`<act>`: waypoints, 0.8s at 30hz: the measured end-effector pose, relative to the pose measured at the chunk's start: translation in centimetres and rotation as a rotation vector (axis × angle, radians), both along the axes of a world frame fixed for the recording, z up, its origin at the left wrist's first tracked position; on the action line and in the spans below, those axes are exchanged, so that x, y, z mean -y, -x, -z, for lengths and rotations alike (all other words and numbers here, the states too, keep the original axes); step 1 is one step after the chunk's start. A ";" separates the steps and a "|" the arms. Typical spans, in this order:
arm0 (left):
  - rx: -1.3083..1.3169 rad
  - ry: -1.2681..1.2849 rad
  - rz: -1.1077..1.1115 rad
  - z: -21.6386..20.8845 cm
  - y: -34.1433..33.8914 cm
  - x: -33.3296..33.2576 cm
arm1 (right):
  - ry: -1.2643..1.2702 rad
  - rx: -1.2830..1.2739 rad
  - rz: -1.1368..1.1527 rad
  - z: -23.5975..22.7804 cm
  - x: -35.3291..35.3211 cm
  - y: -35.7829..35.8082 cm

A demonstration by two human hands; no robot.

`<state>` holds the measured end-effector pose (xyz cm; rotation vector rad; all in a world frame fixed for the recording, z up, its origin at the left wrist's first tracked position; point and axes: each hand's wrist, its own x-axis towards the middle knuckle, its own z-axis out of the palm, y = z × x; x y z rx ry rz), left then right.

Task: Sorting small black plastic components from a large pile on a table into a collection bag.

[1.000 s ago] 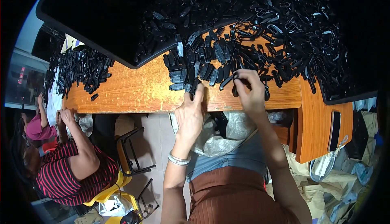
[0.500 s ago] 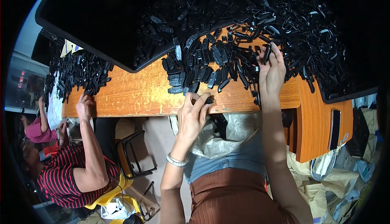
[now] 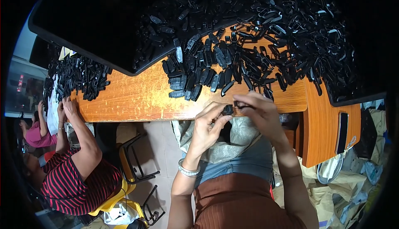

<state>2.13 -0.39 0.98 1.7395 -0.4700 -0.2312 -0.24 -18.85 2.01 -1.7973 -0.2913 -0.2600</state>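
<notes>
Just past the table's front edge, my two hands are close together. The fingers of my left hand (image 3: 206,128), which has a pale bangle at its wrist, pinch a small black plastic piece (image 3: 228,109). My right hand (image 3: 264,115) is closed too, with a dark plastic part (image 3: 238,104) at its fingertips, facing the left hand's piece; whether the two touch I cannot tell. Beyond them, black plastic clip-like parts (image 3: 220,56) lie in a loose heap, some in rough rows on the wooden table (image 3: 137,94).
A large black tray (image 3: 95,42) with many parts stands at the back left, and another dark tray (image 3: 357,98) at the right. A phone-like black slab (image 3: 342,132) lies at right. A whitish sack (image 3: 245,135) hangs below the edge. A co-worker in stripes (image 3: 79,179) works at left.
My right hand has come back from the heap toward the table edge with a part, beside my left hand. My left hand has shifted slightly right. The co-worker's hands have come together.
</notes>
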 end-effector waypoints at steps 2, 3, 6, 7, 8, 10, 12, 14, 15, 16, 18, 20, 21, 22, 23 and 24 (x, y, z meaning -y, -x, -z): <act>0.023 -0.011 0.010 -0.6 0.2 -0.1 | 0.074 0.032 -0.084 -0.5 -0.1 0.5; 0.045 -0.020 0.017 -0.8 0.3 -0.2 | 0.107 -0.019 -0.116 -0.6 -0.2 0.7; 0.058 -0.016 -0.013 -1.0 0.5 -0.2 | 0.108 -0.043 -0.086 -0.5 -1.0 1.4; 0.063 -0.013 -0.027 -1.0 0.6 -0.2 | 0.075 -0.021 -0.025 -0.5 -1.3 1.5; 0.062 -0.013 -0.026 -1.1 0.7 -0.1 | 0.075 -0.022 -0.024 -0.4 -1.0 1.6; 0.161 -0.057 -0.079 -1.4 0.9 0.0 | 0.238 -0.075 -0.105 -0.2 -0.3 1.9; 0.167 -0.068 -0.065 -2.0 1.1 0.0 | 0.250 -0.066 -0.074 -0.1 -0.3 2.5; 0.175 -0.090 -0.068 -2.1 1.3 -0.3 | 0.254 -0.052 -0.062 -0.2 -0.6 2.4; 0.168 -0.104 -0.060 -2.0 1.3 -0.4 | 0.178 -0.040 -0.042 -0.8 -0.6 2.3; 0.160 -0.112 -0.044 -1.9 1.3 -0.4 | 0.107 -0.030 -0.015 -1.2 -0.6 2.3; 0.164 -0.093 -0.047 -2.1 1.4 -0.4 | 0.152 -0.052 -0.036 -1.2 -0.8 2.4; 0.173 -0.066 -0.056 -1.9 1.3 -0.3 | 0.199 -0.072 -0.059 -1.0 -0.7 2.5; 0.175 -0.065 -0.057 -2.0 1.3 -0.2 | 0.187 -0.055 -0.055 -0.9 -0.7 2.4; 0.144 -0.053 -0.059 -2.1 1.4 -0.1 | 0.174 -0.037 -0.052 -0.9 -0.8 2.4; 0.113 -0.041 -0.062 -2.3 1.5 -0.1 | 0.174 -0.033 -0.055 -0.8 -0.9 2.5; 0.118 -0.042 -0.066 -2.4 1.6 -0.1 | 0.175 -0.030 -0.027 -0.7 -1.1 2.6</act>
